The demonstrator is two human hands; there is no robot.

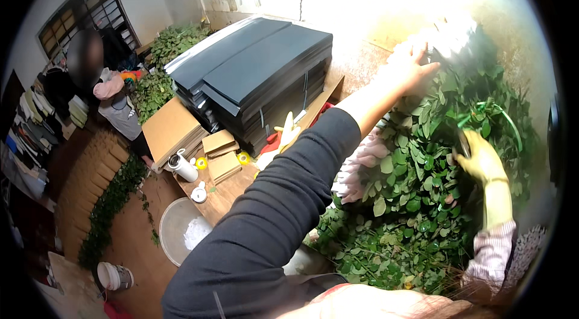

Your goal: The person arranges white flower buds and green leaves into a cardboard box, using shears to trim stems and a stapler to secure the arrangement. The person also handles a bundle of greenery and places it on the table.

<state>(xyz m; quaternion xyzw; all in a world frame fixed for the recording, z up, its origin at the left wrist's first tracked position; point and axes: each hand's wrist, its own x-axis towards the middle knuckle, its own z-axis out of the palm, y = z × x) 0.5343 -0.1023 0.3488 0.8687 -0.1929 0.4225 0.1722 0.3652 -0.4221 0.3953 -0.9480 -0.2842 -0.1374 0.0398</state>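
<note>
My left hand point(413, 64), bare below a dark sleeve, reaches across to the top of a tall leafy heap point(422, 180) of cut stems. Its thumb and fingers are spread beside pale, glare-washed wrapping point(451, 38), and nothing shows in its grip; whether it touches the wrapping I cannot tell. My right hand does not show. A yellow-gloved hand point(482, 159) at the right has a striped sleeve unlike mine and seems to be another person's; it holds a dark, slim thing point(464, 143) against the leaves. A green band point(511, 123) loops above it. Pale pink wrapped bundles point(362, 168) stand left of the leaves.
A large stack of dark sheets point(265, 65) stands on the wooden table point(229, 189), near cardboard point(172, 132), a white flask point(183, 166), yellow tape rolls point(243, 158) and a glove point(288, 132). Below are a round bin point(172, 231) and a bucket point(114, 277). A person point(114, 102) stands far left.
</note>
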